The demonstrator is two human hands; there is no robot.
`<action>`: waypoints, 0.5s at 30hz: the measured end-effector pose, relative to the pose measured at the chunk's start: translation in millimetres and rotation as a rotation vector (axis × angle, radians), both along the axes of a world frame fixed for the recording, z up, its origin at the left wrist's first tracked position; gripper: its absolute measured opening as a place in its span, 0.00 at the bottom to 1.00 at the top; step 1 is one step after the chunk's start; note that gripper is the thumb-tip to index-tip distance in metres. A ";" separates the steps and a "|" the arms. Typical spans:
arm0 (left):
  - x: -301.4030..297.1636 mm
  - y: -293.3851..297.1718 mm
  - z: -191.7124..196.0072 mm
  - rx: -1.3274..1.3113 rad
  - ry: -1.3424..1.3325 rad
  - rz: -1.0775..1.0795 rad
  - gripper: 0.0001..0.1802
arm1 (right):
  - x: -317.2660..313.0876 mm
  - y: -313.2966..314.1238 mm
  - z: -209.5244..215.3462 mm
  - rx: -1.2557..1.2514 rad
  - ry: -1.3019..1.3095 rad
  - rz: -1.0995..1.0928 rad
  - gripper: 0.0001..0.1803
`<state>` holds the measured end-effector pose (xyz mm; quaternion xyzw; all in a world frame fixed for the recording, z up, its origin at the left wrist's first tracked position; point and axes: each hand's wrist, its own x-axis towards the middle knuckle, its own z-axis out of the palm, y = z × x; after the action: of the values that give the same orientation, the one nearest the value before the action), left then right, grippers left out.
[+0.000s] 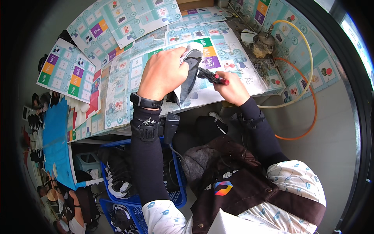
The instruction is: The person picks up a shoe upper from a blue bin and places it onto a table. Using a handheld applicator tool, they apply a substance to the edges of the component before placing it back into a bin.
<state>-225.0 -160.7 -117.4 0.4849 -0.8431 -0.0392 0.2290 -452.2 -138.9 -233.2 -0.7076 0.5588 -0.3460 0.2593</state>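
Head view: left hand [163, 74] closed around a dark shoe upper [189, 76] with white toe, held above the paper-covered table [128, 78]. Right hand [230, 87] just beside the upper, gripping a red-tipped black tool [212, 76] touching it. Blue crate [175, 195] of shoes below the table.

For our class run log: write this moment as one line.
left hand: holds shoe | right hand: holds red-tipped tool at shoe | below: blue crate
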 end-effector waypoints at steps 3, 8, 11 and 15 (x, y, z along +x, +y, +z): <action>1.0 -0.5 -1.2 -0.006 0.004 0.000 0.25 | 0.7 0.3 -2.3 -0.018 -0.030 0.057 0.10; 3.7 2.5 0.3 -0.002 0.003 0.006 0.25 | 4.6 1.0 1.5 0.004 0.005 -0.033 0.11; 3.1 1.6 -0.4 0.005 0.020 0.003 0.25 | -1.7 0.4 -1.8 0.065 -0.003 0.007 0.12; 7.1 2.1 -4.4 -0.024 0.044 -0.004 0.25 | -4.9 0.4 -6.7 0.163 -0.094 0.139 0.16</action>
<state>-217.9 -158.6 -121.8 0.4793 -0.8394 -0.0400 0.2533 -457.1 -138.5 -239.9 -0.7044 0.5218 -0.3135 0.3652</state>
